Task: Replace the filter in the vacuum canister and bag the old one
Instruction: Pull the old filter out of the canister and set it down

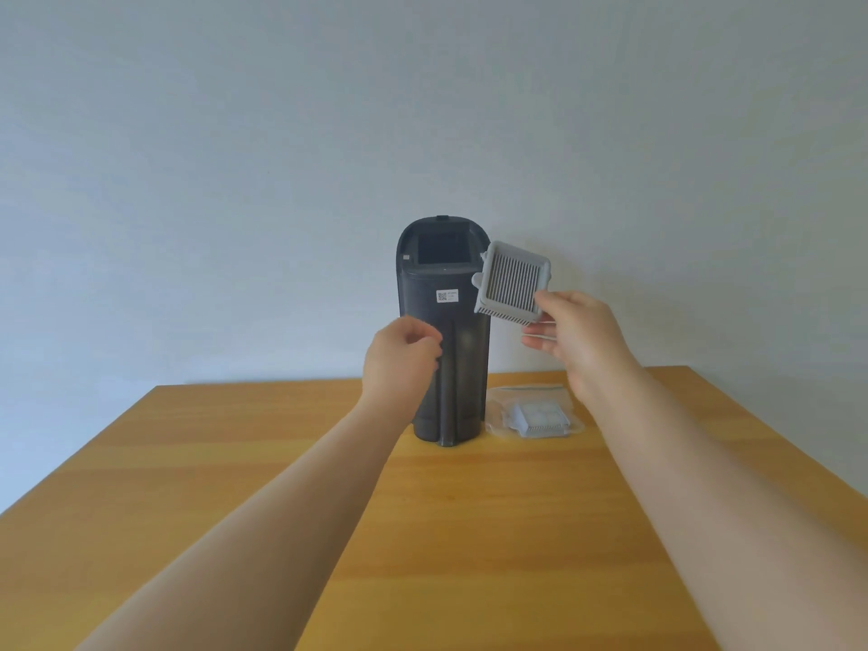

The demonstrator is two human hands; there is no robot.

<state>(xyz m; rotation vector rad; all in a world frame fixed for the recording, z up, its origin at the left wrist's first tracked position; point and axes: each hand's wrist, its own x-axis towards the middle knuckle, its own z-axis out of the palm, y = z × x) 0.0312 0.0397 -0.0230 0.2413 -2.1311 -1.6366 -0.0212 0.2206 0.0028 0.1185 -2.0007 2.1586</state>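
A dark grey vacuum canister stands upright on the wooden table, its square top opening showing dark inside. My left hand rests against the canister's left side, fingers curled around it. My right hand holds a light grey square pleated filter by its lower right corner, in the air just right of the canister's top. A second grey filter lies inside a clear plastic bag on the table, right of the canister's base.
A plain pale wall rises behind the table's far edge. A white label with a code is stuck on the canister's front.
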